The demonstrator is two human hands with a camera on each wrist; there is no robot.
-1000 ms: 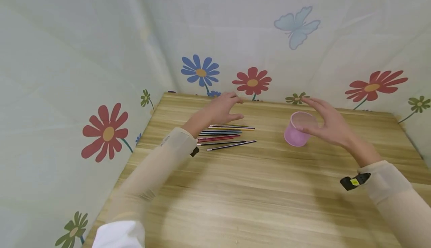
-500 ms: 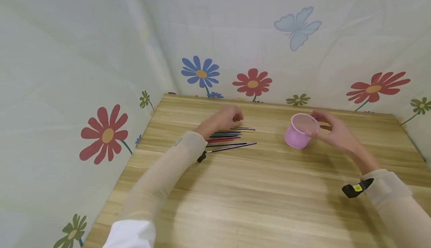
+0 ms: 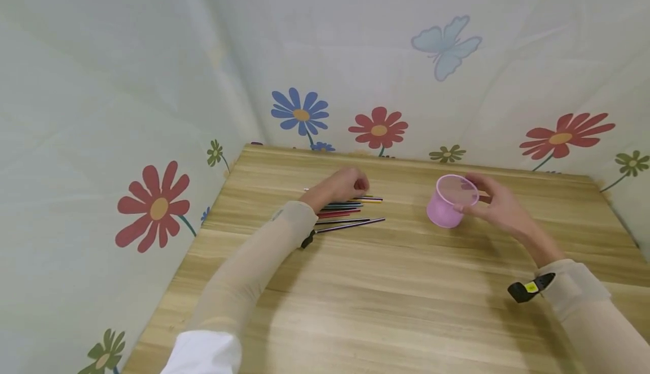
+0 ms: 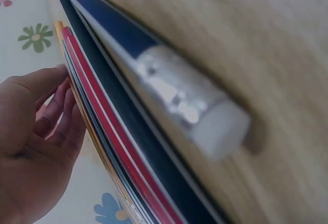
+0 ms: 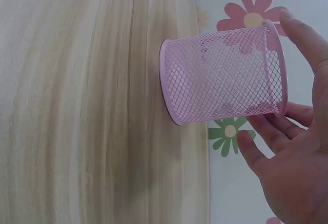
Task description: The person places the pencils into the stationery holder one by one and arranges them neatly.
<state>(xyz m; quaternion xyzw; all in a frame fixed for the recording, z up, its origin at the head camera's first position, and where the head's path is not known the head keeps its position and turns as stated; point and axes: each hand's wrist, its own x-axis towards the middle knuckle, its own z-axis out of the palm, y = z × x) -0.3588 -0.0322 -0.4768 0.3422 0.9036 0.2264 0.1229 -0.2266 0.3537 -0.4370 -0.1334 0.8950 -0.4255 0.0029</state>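
Note:
My left hand reaches over several pencils lying side by side on the wooden table. Its fingers are curled, and it pinches a pencil at the far edge of the row; the fingertips are partly hidden. In the left wrist view, a blue pencil with a white eraser is closest, with a red pencil behind it. My right hand holds a pink mesh pencil cup near its rim, thumb on the near side and fingers behind. The cup stands upright on the table.
The wooden table meets a pale cloth wall with printed flowers and a butterfly at the back, and another along the left. The cup stands right of the pencils, with bare tabletop between them.
My left hand has come down onto the pencils, its spread fingers now curled. The right hand has gone from open beside the cup to holding its rim. The cup has hardly moved.

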